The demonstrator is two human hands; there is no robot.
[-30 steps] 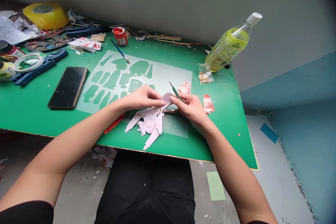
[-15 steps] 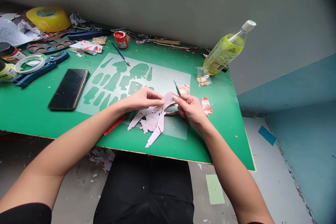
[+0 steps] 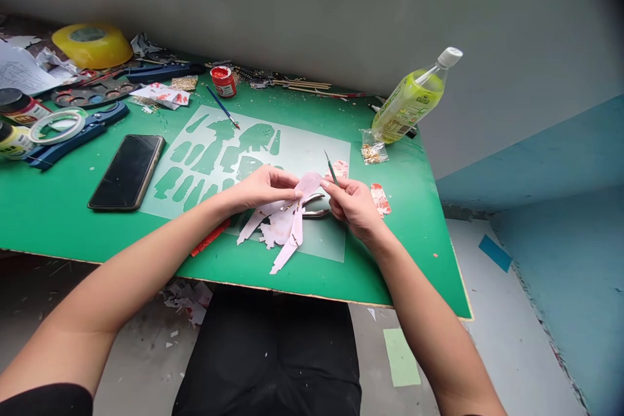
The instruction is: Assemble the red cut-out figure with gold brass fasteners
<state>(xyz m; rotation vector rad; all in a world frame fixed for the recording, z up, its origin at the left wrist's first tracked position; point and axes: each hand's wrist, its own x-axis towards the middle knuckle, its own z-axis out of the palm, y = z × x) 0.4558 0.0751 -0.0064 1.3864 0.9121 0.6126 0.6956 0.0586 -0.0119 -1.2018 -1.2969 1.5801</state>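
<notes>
At the desk's (image 3: pixel 414 260) back left corner a yellow tape roll (image 3: pixel 92 55) lies among papers, and a narrower tape ring (image 3: pixel 38 136) rests on a blue tool (image 3: pixel 104 118) near the left side. A phone (image 3: pixel 127 172) lies flat between these and a cut-out sheet (image 3: pixel 316 143). The left arm crosses the front edge from the lower left, forearm slanting up to the right above a red strip (image 3: pixel 209 238). A brush (image 3: pixel 223 108) lies partly on the sheet, near a red jar (image 3: pixel 223 82) toward the back edge. The left hand (image 3: pixel 266 185), knuckles up, pinches a pale figure (image 3: pixel 285 224) between thumb and fingers; the figure is over the sheet's front part, its legs pointing at the front edge. A metal tool (image 3: pixel 316 214) shows beside it. The right arm rises from the lower right, wrist nearly straight; the right hand (image 3: pixel 358 205) grips a knife (image 3: pixel 332 168), blade tilted up, its thumb tip at the figure's rounded end. Beyond, right of that hand, come a red-smeared piece (image 3: pixel 379 199), and a bottle (image 3: pixel 409 107) leaning near the back right corner.
</notes>
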